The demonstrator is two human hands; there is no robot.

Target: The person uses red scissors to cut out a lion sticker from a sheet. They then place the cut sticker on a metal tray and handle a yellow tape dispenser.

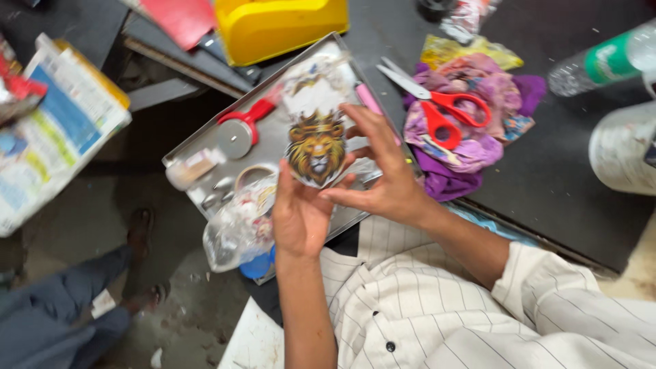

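Lion-head sticker, gold and brown on a clear backing film, is held in the air above the metal tray, tilted toward the camera. Its long axis runs roughly up-down in view, the crown end pointing away from the person.

Left hand sits directly below the sticker, palm up, fingers closed on the lower edge; it carries the piece. Right hand comes in from the right side, fingers spread and lightly curled, tips touching the sticker's right edge and the film there. Whether it pinches the film or only rests on it cannot be told. The left is the supporting hand; the right is at the edge.

Under the sticker on the tray: a red-handled roller cutter, a tape ring, crumpled clear plastic bag at the near corner.

Right of the tray, well apart from both hands: red-handled scissors lying on purple fabric scraps. Yellow bin beyond the tray. Newspaper far left.
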